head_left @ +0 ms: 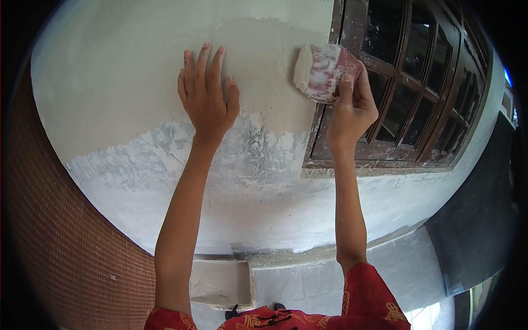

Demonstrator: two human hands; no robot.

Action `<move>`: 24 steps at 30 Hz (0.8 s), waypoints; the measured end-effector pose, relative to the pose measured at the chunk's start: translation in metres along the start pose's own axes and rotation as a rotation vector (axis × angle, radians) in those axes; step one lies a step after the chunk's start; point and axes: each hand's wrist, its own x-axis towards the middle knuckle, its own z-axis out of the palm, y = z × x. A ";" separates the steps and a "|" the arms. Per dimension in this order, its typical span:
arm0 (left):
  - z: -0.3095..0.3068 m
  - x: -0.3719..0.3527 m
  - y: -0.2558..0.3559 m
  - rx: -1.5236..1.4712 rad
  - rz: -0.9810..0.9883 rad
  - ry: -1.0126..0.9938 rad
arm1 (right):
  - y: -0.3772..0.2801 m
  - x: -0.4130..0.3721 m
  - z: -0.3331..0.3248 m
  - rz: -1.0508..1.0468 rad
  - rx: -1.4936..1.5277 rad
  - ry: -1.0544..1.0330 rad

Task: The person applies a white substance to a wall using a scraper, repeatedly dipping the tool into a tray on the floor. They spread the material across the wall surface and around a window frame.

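Observation:
My left hand lies against the plastered wall with its fingers spread, holding nothing. To its right, my right hand grips a dark red flat scraper between thumb and fingers. White smears cover the scraper's face, and a thick band of pale paste sits along its left edge, at the wall beside the window frame. Smooth beige-grey plaster covers the upper wall. Lower down, below a ragged edge, the surface is patchy white and grey.
A dark brown wooden window with several panes is at the right. Woven matting runs down the left side. A shallow box with pale contents stands on the grey tiled floor. A dark panel is at the far right.

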 end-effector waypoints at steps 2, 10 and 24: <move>0.000 -0.001 0.000 -0.004 0.000 0.006 | -0.007 -0.006 0.015 0.005 -0.074 -0.034; 0.000 -0.001 0.001 -0.031 -0.003 -0.007 | -0.011 0.017 -0.019 0.075 0.014 0.122; -0.001 -0.001 0.001 -0.028 0.007 -0.005 | -0.009 0.014 -0.022 0.016 -0.048 0.145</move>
